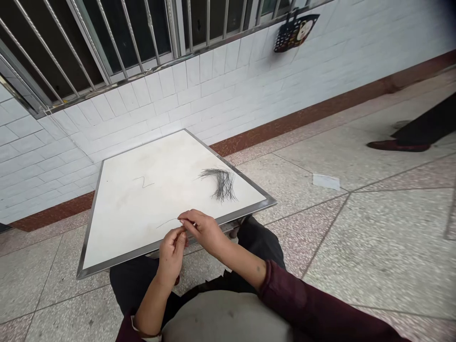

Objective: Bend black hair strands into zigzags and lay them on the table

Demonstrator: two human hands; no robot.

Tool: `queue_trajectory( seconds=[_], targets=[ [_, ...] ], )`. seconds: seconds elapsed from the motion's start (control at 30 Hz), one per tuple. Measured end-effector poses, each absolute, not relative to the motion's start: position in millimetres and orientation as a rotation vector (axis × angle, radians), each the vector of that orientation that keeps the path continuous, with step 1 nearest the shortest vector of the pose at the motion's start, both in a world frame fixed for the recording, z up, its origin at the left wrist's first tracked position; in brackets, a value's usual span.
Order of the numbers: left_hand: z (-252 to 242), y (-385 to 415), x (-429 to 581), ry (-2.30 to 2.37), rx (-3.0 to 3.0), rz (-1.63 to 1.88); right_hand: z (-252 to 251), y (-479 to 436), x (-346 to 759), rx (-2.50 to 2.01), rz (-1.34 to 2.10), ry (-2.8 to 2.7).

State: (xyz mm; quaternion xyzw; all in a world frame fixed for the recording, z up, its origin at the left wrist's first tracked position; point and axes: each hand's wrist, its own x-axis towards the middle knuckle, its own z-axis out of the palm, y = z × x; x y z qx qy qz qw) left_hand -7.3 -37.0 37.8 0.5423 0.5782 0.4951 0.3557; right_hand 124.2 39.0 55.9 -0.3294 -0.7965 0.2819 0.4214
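Head view: both hands, left (171, 254) and right (201, 229), pinch together at the board's (142, 209) edge, anything held too fine to see.

Left hand (172, 254) and right hand (201, 229) meet fingertip to fingertip at the near edge of the white bench (142, 204), pinching a thin strand. Hair bundle (221, 183) lies apart, farther right.

Setting: a tiled passage or yard beside a building, not a fitted workshop. Evidence: white wall tiles (228, 90) with a red-brown skirting, barred window (107, 38) far left, speckled terrazzo floor (374, 228), low white board (149, 194) on the floor.
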Motion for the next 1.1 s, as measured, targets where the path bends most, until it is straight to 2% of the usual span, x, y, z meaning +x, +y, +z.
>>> queue_trajectory(
  seconds=[0.2,0.47,1.1],
  targets=[
    [49.5,-44.5,-28.4,1.529,1.218,1.574,46.8,41.4,129.6,-0.839,0.456,-2.129],
    [58.0,-49.8,-28.3,1.61,1.316,1.597,42.6,38.5,130.2,-0.827,0.281,-2.212],
    [54.6,-47.2,-25.9,1.663,1.583,1.358,51.2,34.5,131.6,-0.958,0.458,-2.111]
  ],
)
